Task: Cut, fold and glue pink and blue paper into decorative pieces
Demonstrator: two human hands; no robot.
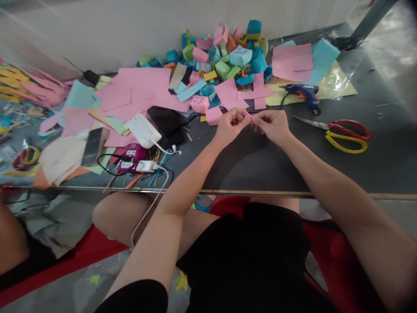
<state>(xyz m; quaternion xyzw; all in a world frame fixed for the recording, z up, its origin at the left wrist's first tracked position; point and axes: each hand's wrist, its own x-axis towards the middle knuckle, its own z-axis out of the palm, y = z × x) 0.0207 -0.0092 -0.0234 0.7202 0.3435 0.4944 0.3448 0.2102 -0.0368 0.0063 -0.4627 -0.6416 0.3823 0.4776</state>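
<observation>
Dark tabletop (254, 169) is filling the near centre of the frame; above it, left hand (230, 124) is pinching a small pink paper piece (248, 118) from the left, right hand (273, 125) pinching it from the right. The piece is lying directly between the fingertips, touching both, neither hand being nearer. Its long axis seems to be running left to right (a guess, so little is showing). Fingers are covering most of it, hiding ends and any folds. Scissors (327, 126) are lying at centre right, tips pointing toward the right hand, just beside it. Farther, a pink paper cross (259, 92) is resting beyond the hands, a glue gun (306, 92) upper right; at upper centre, folded paper pieces (241, 55) are overlapping, hard to separate.
</observation>
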